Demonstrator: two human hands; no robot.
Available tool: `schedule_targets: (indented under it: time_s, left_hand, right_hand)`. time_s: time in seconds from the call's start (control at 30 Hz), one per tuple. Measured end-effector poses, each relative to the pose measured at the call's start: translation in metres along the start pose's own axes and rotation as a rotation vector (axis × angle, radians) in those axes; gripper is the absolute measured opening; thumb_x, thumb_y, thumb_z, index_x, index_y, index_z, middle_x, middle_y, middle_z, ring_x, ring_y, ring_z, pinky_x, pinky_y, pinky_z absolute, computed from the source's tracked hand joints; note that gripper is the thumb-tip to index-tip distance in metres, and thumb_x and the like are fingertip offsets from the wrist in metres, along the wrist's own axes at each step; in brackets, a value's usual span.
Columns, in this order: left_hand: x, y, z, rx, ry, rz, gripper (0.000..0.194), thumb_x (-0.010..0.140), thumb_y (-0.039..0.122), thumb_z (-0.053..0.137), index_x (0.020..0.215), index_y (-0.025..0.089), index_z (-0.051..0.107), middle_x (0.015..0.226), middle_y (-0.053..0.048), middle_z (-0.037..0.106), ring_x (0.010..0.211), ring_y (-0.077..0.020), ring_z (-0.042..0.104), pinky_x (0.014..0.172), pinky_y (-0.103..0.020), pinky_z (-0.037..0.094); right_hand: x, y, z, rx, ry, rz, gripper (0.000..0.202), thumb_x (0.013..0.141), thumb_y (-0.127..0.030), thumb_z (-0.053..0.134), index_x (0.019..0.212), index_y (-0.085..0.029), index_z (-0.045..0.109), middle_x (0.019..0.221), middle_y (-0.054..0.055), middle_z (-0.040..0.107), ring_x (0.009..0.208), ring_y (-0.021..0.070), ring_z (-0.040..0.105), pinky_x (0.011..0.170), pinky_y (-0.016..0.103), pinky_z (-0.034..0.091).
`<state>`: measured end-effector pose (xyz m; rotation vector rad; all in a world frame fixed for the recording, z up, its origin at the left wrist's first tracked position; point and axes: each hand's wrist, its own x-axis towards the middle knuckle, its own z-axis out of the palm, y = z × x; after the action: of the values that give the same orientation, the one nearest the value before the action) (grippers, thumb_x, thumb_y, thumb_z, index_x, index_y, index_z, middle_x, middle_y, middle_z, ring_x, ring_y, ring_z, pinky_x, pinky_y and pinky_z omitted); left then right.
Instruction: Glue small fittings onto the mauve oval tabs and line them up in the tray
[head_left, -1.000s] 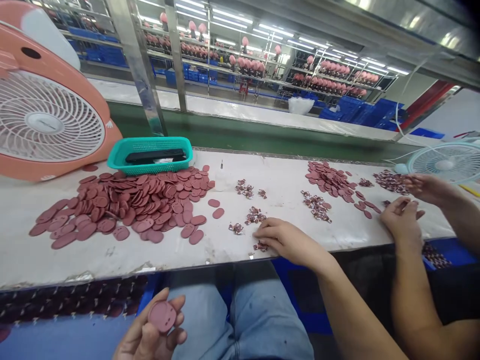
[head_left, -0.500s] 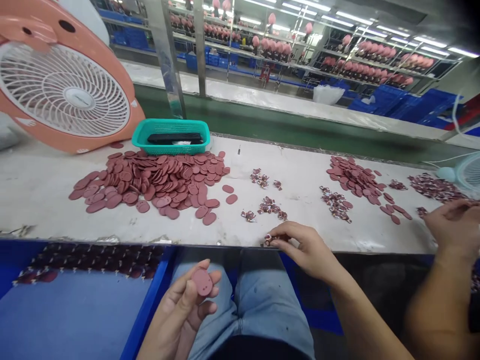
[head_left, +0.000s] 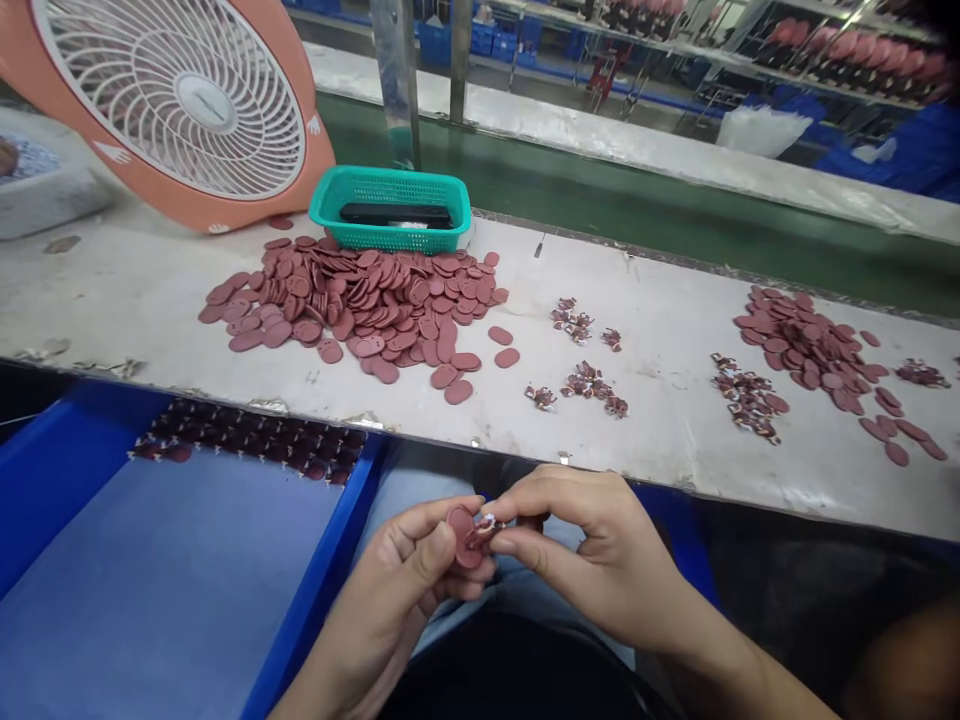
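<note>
Between the thumb and fingers of my left hand [head_left: 420,575] is a flat, dark pink oval disc [head_left: 463,540], held over my lap. My right hand [head_left: 585,550] pinches a small brown and white piece [head_left: 489,527] against the disc's right side; its exact shape is partly covered by my fingers. Beyond my hands, a big heap of the same pink discs [head_left: 360,300] lies on the white table [head_left: 660,450]. Small clusters of the brown and white pieces [head_left: 589,380] lie to the right of that heap.
A teal basket [head_left: 390,245] with a black object stands behind the heap, beside an orange fan [head_left: 319,150]. At lower left, a blue bin [head_left: 172,570] holds rows of dark pieces [head_left: 255,440]. More discs [head_left: 806,345] and pieces [head_left: 750,400] lie at right.
My right hand has left the table edge with a small brown and white piece and come to the disc in my left hand. The view has tipped down and left.
</note>
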<state>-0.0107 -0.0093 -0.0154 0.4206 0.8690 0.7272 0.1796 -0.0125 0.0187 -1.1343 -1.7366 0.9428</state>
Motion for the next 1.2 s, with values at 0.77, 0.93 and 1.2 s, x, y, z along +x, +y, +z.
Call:
schedule_targets:
  time_s: [0.77,0.93,1.2]
  left_hand:
    - [-0.004,-0.005,0.004,-0.103,0.087,-0.089,0.033,0.066,0.037,0.09,0.089,0.016,0.08,0.06,0.002,0.061,0.055,-0.0071,0.057,0.053,-0.014,0.046]
    - [-0.005,-0.002,0.006,-0.133,0.114,-0.103,0.032,0.064,0.035,0.091,0.087,0.015,0.08,0.061,0.001,0.065,0.054,-0.0066,0.059,0.056,-0.014,0.05]
    - [-0.005,-0.004,0.002,-0.182,0.145,-0.101,0.031,0.064,0.033,0.092,0.088,0.016,0.081,0.064,0.0,0.07,0.056,-0.0072,0.064,0.058,-0.015,0.055]
  right_hand:
    - [0.004,-0.005,-0.001,-0.106,-0.148,-0.114,0.01,0.089,-0.008,0.067,0.097,-0.013,0.07,0.085,0.005,0.074,0.075,0.013,0.068,0.072,0.022,0.053]
    - [0.007,-0.003,0.004,-0.118,-0.13,-0.138,0.007,0.089,-0.009,0.068,0.094,-0.013,0.07,0.08,0.004,0.073,0.071,0.0128,0.067,0.069,0.022,0.054]
    - [0.009,0.001,0.009,-0.116,-0.139,-0.139,0.007,0.091,-0.012,0.067,0.096,-0.016,0.069,0.084,0.005,0.075,0.074,0.0144,0.069,0.071,0.025,0.056]
